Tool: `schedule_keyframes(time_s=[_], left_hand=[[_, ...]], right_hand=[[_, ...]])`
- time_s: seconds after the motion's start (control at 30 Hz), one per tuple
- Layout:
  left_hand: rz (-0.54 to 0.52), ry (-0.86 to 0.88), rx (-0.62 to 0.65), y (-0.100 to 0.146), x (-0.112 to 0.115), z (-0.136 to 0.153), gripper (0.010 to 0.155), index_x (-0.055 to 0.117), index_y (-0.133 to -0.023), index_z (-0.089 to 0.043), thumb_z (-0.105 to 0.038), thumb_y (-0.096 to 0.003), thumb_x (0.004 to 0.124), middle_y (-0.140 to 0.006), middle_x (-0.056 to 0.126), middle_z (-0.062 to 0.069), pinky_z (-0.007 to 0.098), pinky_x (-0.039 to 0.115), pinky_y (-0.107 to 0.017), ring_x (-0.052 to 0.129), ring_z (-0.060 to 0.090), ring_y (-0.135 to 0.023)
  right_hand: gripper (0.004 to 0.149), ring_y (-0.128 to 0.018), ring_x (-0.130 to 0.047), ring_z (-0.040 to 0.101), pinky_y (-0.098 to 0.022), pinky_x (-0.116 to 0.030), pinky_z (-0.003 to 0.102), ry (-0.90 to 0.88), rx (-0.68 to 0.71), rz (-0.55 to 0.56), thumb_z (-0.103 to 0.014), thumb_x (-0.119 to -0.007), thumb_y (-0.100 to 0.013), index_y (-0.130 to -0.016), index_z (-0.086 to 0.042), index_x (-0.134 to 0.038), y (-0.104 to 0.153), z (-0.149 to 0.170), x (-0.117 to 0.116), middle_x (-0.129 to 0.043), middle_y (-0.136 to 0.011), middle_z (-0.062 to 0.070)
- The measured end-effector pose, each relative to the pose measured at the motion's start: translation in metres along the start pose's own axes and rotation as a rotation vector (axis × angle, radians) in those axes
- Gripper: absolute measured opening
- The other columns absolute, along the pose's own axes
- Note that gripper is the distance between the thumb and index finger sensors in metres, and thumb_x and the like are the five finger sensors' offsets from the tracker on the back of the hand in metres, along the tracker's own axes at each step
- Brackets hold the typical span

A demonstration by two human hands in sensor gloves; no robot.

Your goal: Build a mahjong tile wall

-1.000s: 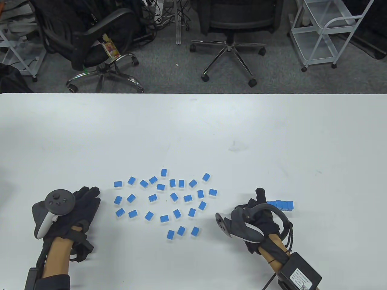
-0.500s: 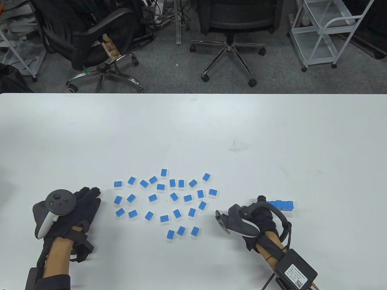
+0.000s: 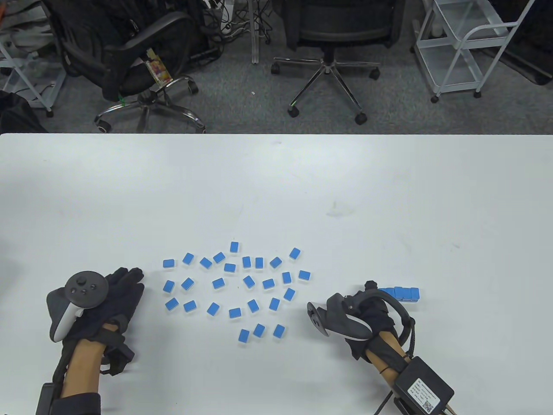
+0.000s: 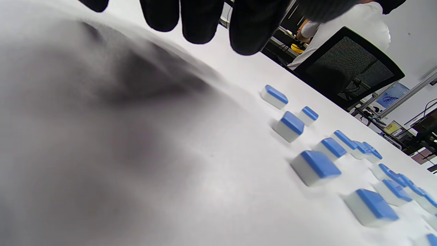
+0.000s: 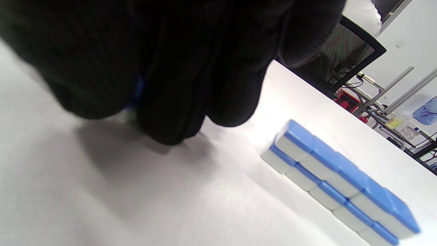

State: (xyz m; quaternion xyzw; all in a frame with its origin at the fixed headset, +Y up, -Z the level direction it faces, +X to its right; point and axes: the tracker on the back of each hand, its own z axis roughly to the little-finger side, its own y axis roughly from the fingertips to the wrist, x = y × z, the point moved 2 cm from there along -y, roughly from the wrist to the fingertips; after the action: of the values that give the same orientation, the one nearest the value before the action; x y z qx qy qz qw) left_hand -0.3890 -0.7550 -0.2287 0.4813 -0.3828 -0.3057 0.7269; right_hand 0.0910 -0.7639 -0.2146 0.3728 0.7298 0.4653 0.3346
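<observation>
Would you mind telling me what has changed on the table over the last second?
The right hand drew back toward the person and lowered beside the stacked tile wall; its extended finger, raised a second ago, has curled in. A sliver of blue shows between its fingers, possibly a tile. The left hand, the loose tiles and the wall stayed put.

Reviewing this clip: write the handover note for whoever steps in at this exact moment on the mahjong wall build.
Left hand: flat on the white table, fingers straight, holding nothing.
Right hand: fingers curled down beside the wall's near end; a sliver of blue shows between them in the right wrist view, so it probably grips a tile, but this is unclear.
Done: a short two-layer wall of blue-backed white mahjong tiles, on the right.
Left: the scattered loose blue-backed tiles mid-table, all blue side up, still to be stacked.
</observation>
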Motion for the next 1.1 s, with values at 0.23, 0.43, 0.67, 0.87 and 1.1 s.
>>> schedule_keyframes(time_s=[0.23, 0.43, 0.67, 0.87, 1.1], left_hand=[[-0.002, -0.002, 0.001, 0.000, 0.000, 0.000, 0.065, 0.055, -0.113, -0.039, -0.061, -0.0521, 0.053, -0.125, 0.044, -0.001, 0.063, 0.035, -0.082, 0.038, 0.031, -0.117], [0.000, 0.000, 0.000, 0.000, 0.000, 0.000, 0.065, 0.055, -0.113, -0.039, -0.061, -0.0522, 0.053, -0.125, 0.043, 0.000, 0.063, 0.035, -0.082, 0.038, 0.031, -0.117], [0.007, -0.007, -0.005, 0.000, 0.002, 0.001, 0.065, 0.055, -0.113, -0.039, -0.061, -0.0521, 0.053, -0.125, 0.043, -0.001, 0.063, 0.035, -0.082, 0.038, 0.032, -0.117], [0.000, 0.005, 0.006, 0.001, 0.000, 0.000, 0.065, 0.055, -0.113, -0.039, -0.061, -0.0520, 0.053, -0.125, 0.043, -0.001, 0.063, 0.035, -0.082, 0.038, 0.031, -0.117], [0.002, 0.010, 0.013, 0.001, 0.000, -0.001, 0.065, 0.055, -0.113, -0.039, -0.061, -0.0522, 0.053, -0.125, 0.043, -0.001, 0.063, 0.035, -0.082, 0.038, 0.031, -0.117]], right_hand=[[0.060, -0.073, -0.097, 0.020, -0.070, -0.061, 0.058, -0.003, -0.006, -0.022, -0.045, -0.091, -0.026, -0.080, -0.019, -0.084, 0.003, 0.002, 0.002, -0.105, -0.061, -0.005], [0.062, -0.080, -0.091, 0.024, -0.072, -0.056, 0.060, -0.086, -0.036, 0.020, -0.047, -0.085, -0.029, -0.086, -0.022, -0.077, 0.010, 0.017, 0.012, -0.100, -0.071, -0.003], [0.065, -0.086, -0.085, 0.027, -0.073, -0.054, 0.061, -0.095, -0.062, 0.139, -0.048, -0.082, -0.031, -0.091, -0.027, -0.068, 0.004, 0.017, 0.020, -0.095, -0.080, -0.001], [0.070, -0.092, -0.078, 0.030, -0.075, -0.050, 0.062, -0.045, -0.026, 0.082, -0.045, -0.082, -0.032, -0.095, -0.037, -0.054, -0.036, -0.009, 0.032, -0.081, -0.095, 0.001], [0.064, -0.084, -0.088, 0.024, -0.075, -0.054, 0.059, 0.054, -0.027, 0.020, -0.041, -0.086, -0.032, -0.090, -0.041, -0.060, -0.085, -0.041, 0.040, -0.090, -0.086, -0.006]])
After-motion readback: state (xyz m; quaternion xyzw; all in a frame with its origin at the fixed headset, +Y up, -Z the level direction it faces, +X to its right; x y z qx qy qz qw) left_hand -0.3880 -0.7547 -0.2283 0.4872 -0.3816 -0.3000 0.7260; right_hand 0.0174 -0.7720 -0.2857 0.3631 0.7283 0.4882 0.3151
